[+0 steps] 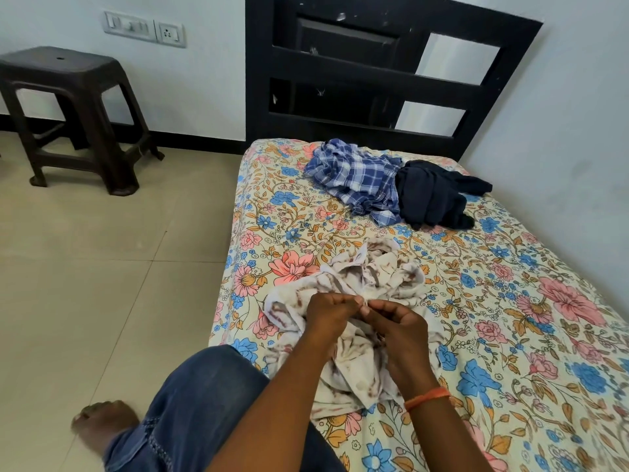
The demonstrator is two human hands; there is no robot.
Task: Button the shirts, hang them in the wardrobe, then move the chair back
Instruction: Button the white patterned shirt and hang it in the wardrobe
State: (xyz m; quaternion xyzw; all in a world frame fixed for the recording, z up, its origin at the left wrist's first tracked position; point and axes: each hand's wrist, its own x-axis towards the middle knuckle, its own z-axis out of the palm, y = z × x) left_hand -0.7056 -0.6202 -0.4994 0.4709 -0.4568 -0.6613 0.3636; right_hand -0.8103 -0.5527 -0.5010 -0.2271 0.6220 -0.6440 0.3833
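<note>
Denim-clad knee in the foreground, a person sits at the edge of a bed spread with a floral cotton sheet (510,301) and works on a crumpled white shirt blotched with brown print (357,284). The left hand (328,310) and right hand (398,321) meet fingertip to fingertip over the garment, each with fingers curled in a fine pinch on the shirt's front edge, apparently at a button and its hole; the button itself is too small to make out. The shirt lies directly beneath and just beyond both hands, bunched and not laid flat. Further out, well apart from the hands toward the dark wooden headboard (391,80), a blue-and-white checked shirt (357,178) and a dark navy garment (435,195) lie in touching heaps, seemingly untouched. Off to the left of the left hand, across the tiled floor, stands a dark brown plastic stool (68,107) against the wall. The job looks barely begun: one shirt is under way, nothing hangs yet, and no wardrobe is in view.
</note>
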